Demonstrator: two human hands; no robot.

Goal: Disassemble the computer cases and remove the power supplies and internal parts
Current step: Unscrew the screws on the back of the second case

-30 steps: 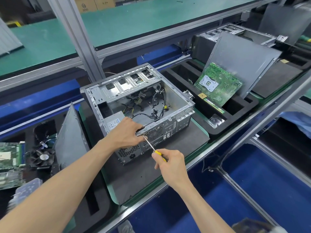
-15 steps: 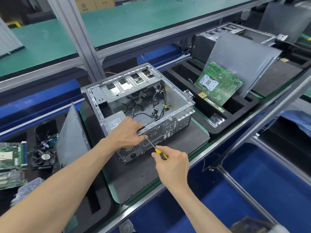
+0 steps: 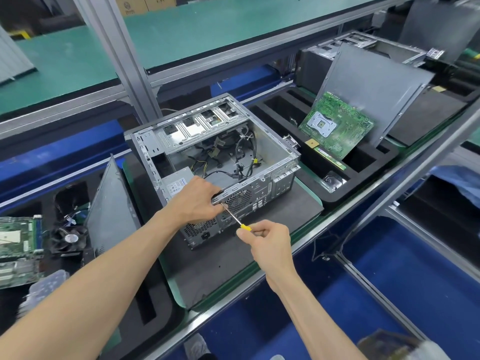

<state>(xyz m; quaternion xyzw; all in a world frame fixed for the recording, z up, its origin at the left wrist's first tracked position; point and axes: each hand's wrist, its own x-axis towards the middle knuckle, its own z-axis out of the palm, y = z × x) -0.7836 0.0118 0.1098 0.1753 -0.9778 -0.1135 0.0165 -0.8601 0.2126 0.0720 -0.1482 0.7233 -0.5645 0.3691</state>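
The computer case (image 3: 215,162), one open desktop chassis with its side panel off, lies on a dark foam mat (image 3: 272,229) in the middle of the bench, rear panel toward the person. Inside it sit one power supply (image 3: 176,184) at the near left corner and a tangle of black cables (image 3: 239,157). A second case (image 3: 350,50) stands at the far right. Two loose grey side panels show: one (image 3: 111,206) upright left of the mat, one (image 3: 371,87) leaning in the black foam tray (image 3: 345,183) to the right. Two green motherboards are visible, one (image 3: 335,126) propped against that right panel, one (image 3: 15,242) at the left edge beside a single cooler fan (image 3: 68,237).

The left hand (image 3: 194,201) curls over the case's near top rail. The right hand (image 3: 267,240) pinches one yellow-handled screwdriver (image 3: 235,218), its tip at the rear panel beside the fan grille, just under the left thumb.

Against the frame half a second ago, the left hand grips the same rail, the right hand sits slightly lower and nearer, and the shaft lies a little flatter.
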